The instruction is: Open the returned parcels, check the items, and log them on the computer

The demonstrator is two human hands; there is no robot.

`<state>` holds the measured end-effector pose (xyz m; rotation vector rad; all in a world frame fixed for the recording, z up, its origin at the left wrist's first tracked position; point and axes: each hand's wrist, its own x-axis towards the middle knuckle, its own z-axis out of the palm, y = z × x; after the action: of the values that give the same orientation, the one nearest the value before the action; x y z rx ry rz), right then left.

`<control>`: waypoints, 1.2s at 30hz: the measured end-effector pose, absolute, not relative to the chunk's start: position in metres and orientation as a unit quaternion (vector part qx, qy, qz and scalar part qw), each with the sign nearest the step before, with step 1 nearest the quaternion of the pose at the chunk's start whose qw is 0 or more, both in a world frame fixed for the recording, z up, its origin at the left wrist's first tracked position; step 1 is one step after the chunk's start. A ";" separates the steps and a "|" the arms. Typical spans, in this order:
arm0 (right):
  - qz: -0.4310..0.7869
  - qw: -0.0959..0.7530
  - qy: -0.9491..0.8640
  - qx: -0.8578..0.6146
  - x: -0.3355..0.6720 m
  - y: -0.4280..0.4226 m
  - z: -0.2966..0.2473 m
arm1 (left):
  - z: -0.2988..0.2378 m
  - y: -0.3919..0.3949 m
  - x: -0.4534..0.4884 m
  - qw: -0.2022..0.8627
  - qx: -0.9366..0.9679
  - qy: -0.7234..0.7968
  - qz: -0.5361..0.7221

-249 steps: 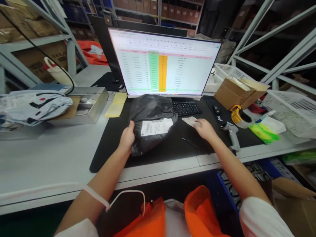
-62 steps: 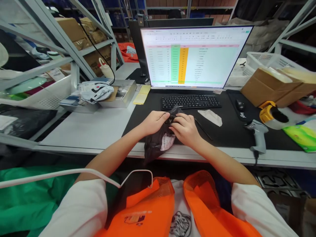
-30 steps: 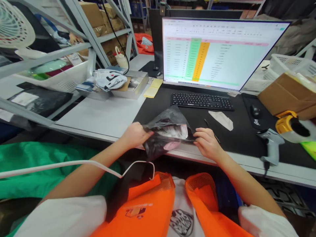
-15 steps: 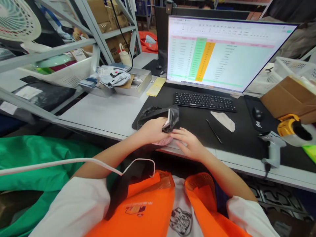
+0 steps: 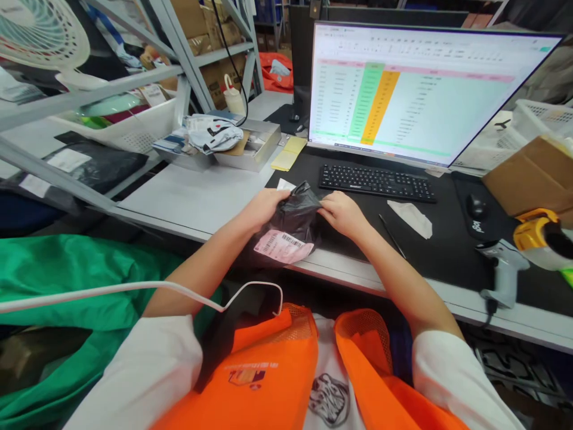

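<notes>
A black plastic mailing bag (image 5: 301, 215) is held between my two hands at the desk's front edge. A pink shipping label (image 5: 283, 246) with barcodes shows on its lower part. My left hand (image 5: 265, 206) grips the bag's upper left side, where a bit of white (image 5: 285, 185) sticks up by the thumb; what it is, I cannot tell. My right hand (image 5: 341, 212) pinches the upper right edge of the bag. The bag's top is crumpled, and its contents are hidden.
Behind the bag are a keyboard (image 5: 376, 182) and a monitor (image 5: 421, 95). Rightward lie a black pen (image 5: 392, 236), a folded white paper (image 5: 410, 218), a mouse (image 5: 476, 206), a barcode scanner (image 5: 504, 272) and a yellow tape dispenser (image 5: 539, 233). Open boxes (image 5: 250, 156) stand at left.
My left hand has come out from the bag's mouth to its left side. My right hand has moved up and taken hold of the right edge. The pink label now faces me.
</notes>
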<state>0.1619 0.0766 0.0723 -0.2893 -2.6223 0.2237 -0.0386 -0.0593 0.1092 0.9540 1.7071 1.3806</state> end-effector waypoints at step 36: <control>0.076 0.197 -0.937 -0.280 0.276 -0.007 -0.008 | 0.160 -0.052 -0.112 0.250 0.248 0.335 0.874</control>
<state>0.2757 -0.0074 -0.0082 -0.7851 -2.6228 0.2121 -0.1119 -0.0520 0.1600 0.6747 0.9116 2.3802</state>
